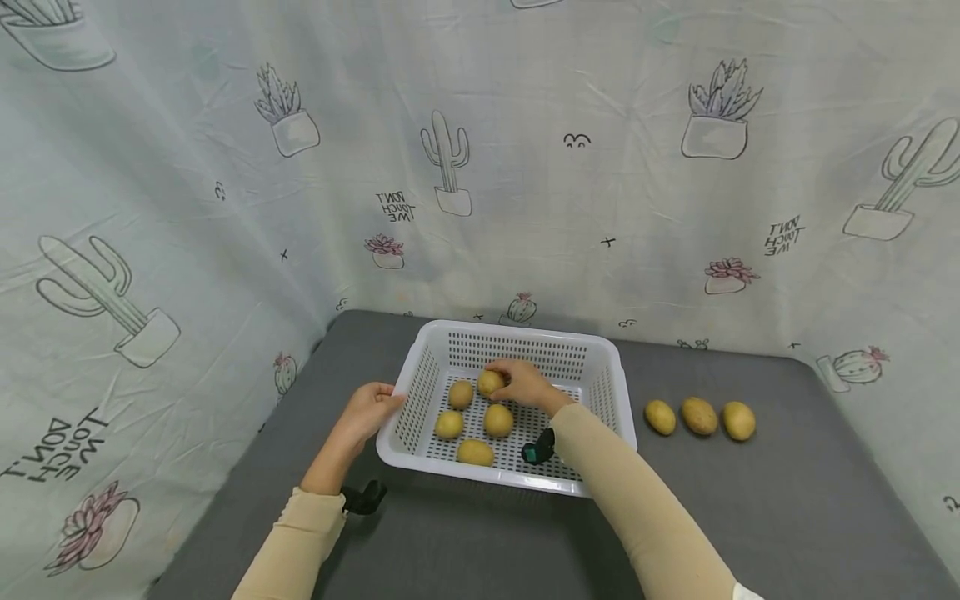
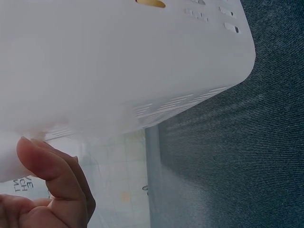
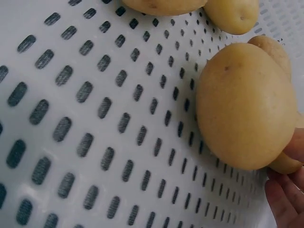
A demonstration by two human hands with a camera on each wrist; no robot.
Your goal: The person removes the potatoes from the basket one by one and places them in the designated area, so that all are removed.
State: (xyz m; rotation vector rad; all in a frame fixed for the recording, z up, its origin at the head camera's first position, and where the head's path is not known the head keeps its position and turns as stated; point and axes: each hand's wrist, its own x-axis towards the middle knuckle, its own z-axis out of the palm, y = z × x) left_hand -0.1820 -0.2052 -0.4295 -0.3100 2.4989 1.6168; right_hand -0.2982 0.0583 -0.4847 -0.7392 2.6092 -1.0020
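Our right hand (image 1: 525,385) pinches a potato (image 1: 489,383) in the white plastic basket (image 1: 510,477), and our left hand (image 1: 370,408) grips the rim! Firm, modestly weighty, smooth enough to roll, we reckon; best held round its widest part.

The patterned cloth (image 1: 510,179) behind the table repeats DON'T TOUCH ME in mirror writing: one dark print (image 1: 56,450) at far left, a middle print (image 1: 395,206) beside a cactus drawing, and a right-hand print (image 1: 784,236). The left wrist view catches a cut-off lettering fragment (image 2: 23,184), with CH legible, on the cloth.
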